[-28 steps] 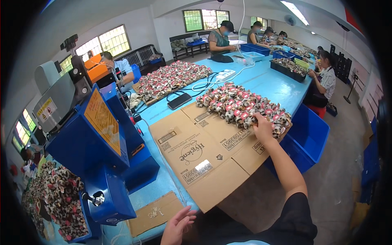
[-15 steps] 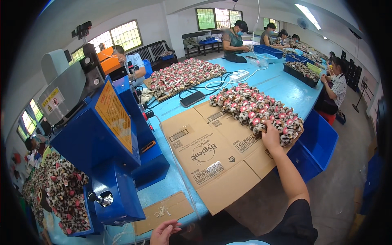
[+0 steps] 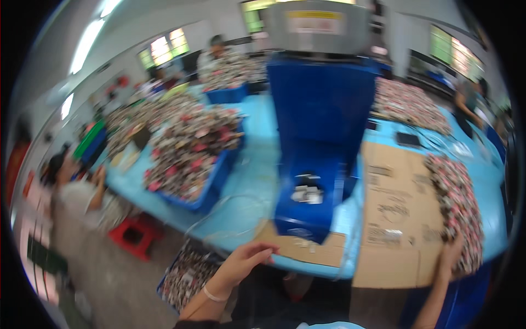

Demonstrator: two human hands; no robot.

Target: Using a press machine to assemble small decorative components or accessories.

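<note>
The picture is blurred by motion. My right hand (image 3: pixel 450 252) rests at the near left edge of a layer of small spotted plush pieces (image 3: pixel 456 208) with pink-red patches, lying on flattened cardboard (image 3: pixel 402 219). Its fingers are partly hidden and smeared against the plush. My left hand (image 3: pixel 249 262) hovers over the table's front edge, fingers stretched out and nothing visible in them. It is nearest a small cardboard piece (image 3: pixel 323 255) with white scraps on it. Behind that stands a blue machine (image 3: pixel 326 109) with a grey top; small white pieces (image 3: pixel 308 194) show on its lower part.
A blue bin (image 3: pixel 216 189) heaped with plush pieces stands left of the machine. Below the table edge is another filled bin (image 3: pixel 186 277). A red stool (image 3: pixel 135 236) and a seated person (image 3: pixel 82 192) are at left. A dark phone (image 3: pixel 407 140) lies beyond the cardboard.
The view has swung left, so the machine and cardboard sit farther right in it. My left hand has risen further into view. My right hand stays at the plush layer's edge.
</note>
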